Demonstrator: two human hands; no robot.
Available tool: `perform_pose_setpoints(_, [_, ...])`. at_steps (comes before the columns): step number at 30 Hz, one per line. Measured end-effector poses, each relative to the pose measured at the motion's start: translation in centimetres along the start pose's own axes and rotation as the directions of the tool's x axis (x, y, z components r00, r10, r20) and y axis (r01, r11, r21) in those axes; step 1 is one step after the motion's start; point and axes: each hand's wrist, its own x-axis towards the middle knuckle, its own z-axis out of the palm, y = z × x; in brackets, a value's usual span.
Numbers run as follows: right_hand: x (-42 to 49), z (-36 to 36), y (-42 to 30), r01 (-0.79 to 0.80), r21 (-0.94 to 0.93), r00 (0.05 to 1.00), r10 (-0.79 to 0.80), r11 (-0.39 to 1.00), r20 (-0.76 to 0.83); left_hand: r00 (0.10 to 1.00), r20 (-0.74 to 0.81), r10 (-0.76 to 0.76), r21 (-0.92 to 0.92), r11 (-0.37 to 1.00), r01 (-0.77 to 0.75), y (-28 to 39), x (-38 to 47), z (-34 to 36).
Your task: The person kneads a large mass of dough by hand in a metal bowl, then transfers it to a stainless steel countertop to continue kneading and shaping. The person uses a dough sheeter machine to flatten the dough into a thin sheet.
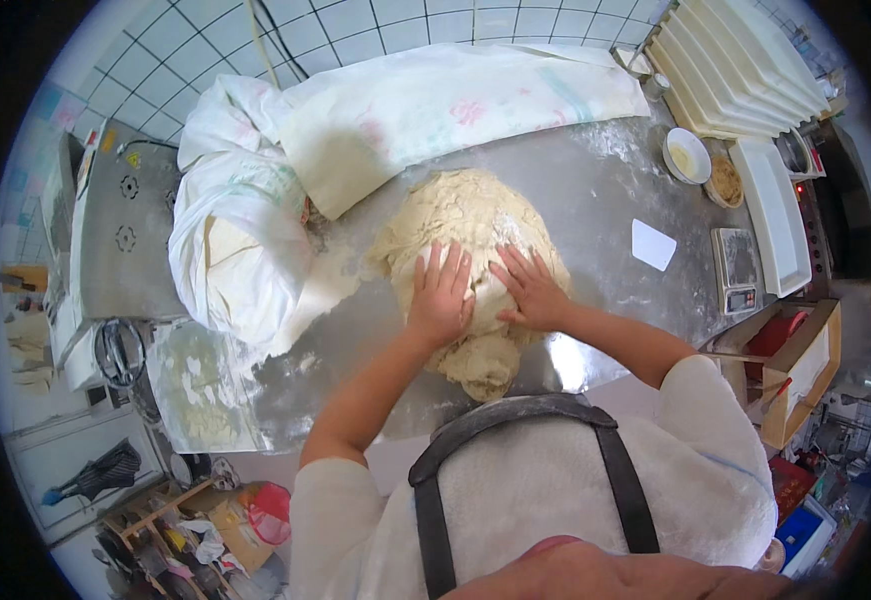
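A large rough mass of dough lies on the metal worktop before me. My left hand rests flat on its left side, fingers spread and pointing away from me. On the right, my right hand presses the same dough with its fingers apart. A smaller lump of the dough bulges toward me below my wrists. Neither hand grips anything. Loose flour is spread left of the dough.
An open white flour sack stands left, with a printed cloth sack along the wall. To the right are a white dough scraper, a digital scale, a white bowl, a bowl of brown stuff and a white tray.
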Motion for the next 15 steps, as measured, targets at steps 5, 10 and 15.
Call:
perform_pose_setpoints(5, [-0.7, 0.9, 1.0, 0.077, -0.019, 0.997, -0.077, 0.997, -0.003, 0.994, 0.077, -0.083, 0.045, 0.996, 0.080, 1.9, -1.1, 2.7])
perform_pose_setpoints(10, [1.2, 1.5, 2.9, 0.082, 0.027, 0.997, -0.081, 0.996, -0.006, 0.991, 0.098, -0.087, 0.051, 0.995, 0.083, 0.7, 0.7, 3.6])
perform_pose_setpoints(15, [2.4, 0.2, 4.2, 0.078, 0.101, 0.989, -0.090, 0.992, 0.120, 0.992, 0.124, -0.029, -0.032, 0.999, 0.034, -0.2, 2.1, 2.8])
